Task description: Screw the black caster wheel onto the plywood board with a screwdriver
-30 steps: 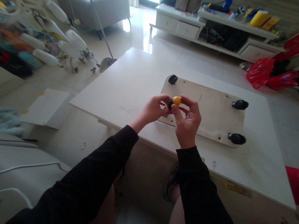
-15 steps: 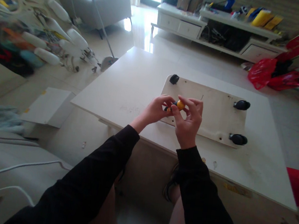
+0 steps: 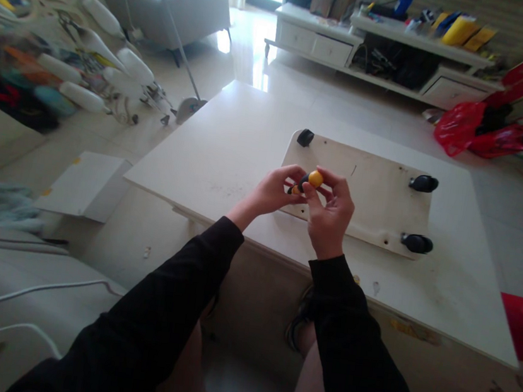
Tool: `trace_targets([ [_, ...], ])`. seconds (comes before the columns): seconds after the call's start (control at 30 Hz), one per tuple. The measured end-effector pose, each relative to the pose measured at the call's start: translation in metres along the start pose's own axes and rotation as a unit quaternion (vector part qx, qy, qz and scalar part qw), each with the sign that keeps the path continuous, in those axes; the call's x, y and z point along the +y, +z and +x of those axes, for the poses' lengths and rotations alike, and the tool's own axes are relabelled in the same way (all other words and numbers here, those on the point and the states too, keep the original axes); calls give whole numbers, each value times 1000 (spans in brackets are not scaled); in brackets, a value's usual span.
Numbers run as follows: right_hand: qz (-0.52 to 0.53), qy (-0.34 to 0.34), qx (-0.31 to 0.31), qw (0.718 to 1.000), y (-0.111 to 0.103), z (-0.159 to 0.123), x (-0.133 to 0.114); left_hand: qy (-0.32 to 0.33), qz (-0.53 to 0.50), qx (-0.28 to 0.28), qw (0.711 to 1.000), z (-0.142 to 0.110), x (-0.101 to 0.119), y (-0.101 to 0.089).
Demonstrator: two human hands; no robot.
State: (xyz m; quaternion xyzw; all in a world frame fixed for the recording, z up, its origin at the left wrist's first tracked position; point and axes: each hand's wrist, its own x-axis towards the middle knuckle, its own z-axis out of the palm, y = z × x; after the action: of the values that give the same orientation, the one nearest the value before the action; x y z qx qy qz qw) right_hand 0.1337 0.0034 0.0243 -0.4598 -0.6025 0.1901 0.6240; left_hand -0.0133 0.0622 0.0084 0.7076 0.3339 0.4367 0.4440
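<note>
Above the near left part of a pale board, both hands are closed on a short yellow-and-black screwdriver (image 3: 315,178). My left hand (image 3: 269,190) grips its far, darker end, and those fingers partly cover it. At the rounded yellow end, my right hand (image 3: 328,214) pinches the handle between thumb and fingers. The board (image 3: 376,197) lies flat on the white table (image 3: 200,150). Black caster wheels stand on it at the far left corner (image 3: 305,138), the far right (image 3: 424,183) and the near right (image 3: 416,244). A thin dark sliver (image 3: 353,170) lies on the board.
A white box (image 3: 84,187) sits on the floor to the left, near a grey sofa (image 3: 15,293). Behind the table stands a low white cabinet (image 3: 309,40) with clutter on top. Red plastic bags (image 3: 460,128) lie on the floor at the right.
The screwdriver's yellow end has tilted up slightly and shows more of itself. My right fingers have shifted a little around it; the board stays put.
</note>
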Motion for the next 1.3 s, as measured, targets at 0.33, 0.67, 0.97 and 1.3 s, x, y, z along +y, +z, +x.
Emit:
trace_targets([
  [0.33,-15,-17,17,1000,-1,0,-1,-17,10,8,1000,1,3,1],
  [0.67,-17,-6,22,1000,-3,-1,-1,-302,120,48,945,-7,-5,-24],
  [0.97,-115,-113,3,987,-8,1,-6,-352,22,-7,936,-21,-40,-7],
  [1.3,-116,-112,27,987,-8,-1,-5,-331,37,-33,942,-24,-52,-2],
])
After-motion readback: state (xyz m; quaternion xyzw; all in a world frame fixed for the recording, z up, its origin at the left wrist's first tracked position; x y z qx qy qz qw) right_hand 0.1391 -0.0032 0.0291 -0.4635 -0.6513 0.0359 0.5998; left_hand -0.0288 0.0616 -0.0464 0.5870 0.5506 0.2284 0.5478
